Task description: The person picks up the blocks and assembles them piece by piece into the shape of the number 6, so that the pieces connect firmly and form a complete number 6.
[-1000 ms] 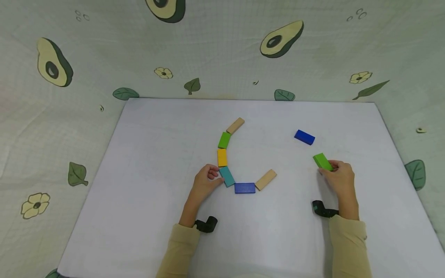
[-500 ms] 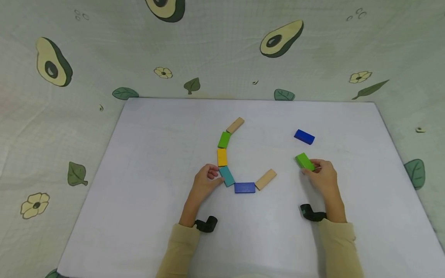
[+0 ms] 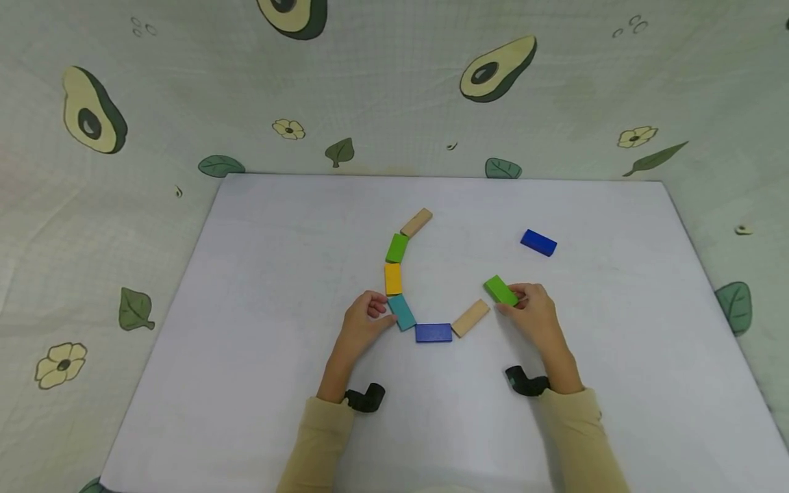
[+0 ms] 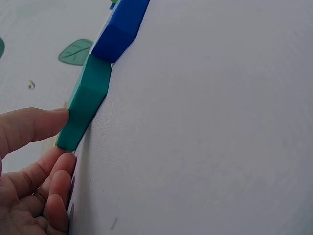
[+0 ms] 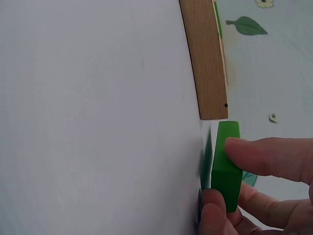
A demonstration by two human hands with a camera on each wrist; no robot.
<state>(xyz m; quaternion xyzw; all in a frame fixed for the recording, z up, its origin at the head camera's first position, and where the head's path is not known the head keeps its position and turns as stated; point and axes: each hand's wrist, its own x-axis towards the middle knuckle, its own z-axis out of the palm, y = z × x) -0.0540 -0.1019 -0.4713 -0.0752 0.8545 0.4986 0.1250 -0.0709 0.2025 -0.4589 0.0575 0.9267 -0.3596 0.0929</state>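
Head view: my right hand (image 3: 531,311) pinches a green block (image 3: 500,290) just beside the wooden block (image 3: 471,318) at the near end of the curve of blocks (image 3: 393,279)

My thumb and fingers sit narrow around the green block, which seems just above the white table (image 3: 277,274). My left hand (image 3: 362,322) has its thumb against the teal block (image 3: 402,313), fingertips by its end — gripping or only steadying, I cannot tell. To place well, I judge, I should turn the green block to follow the curve, bring its end to the wooden block's free corner, and lower it flat — a hard nudge could shift the pieces already lined up
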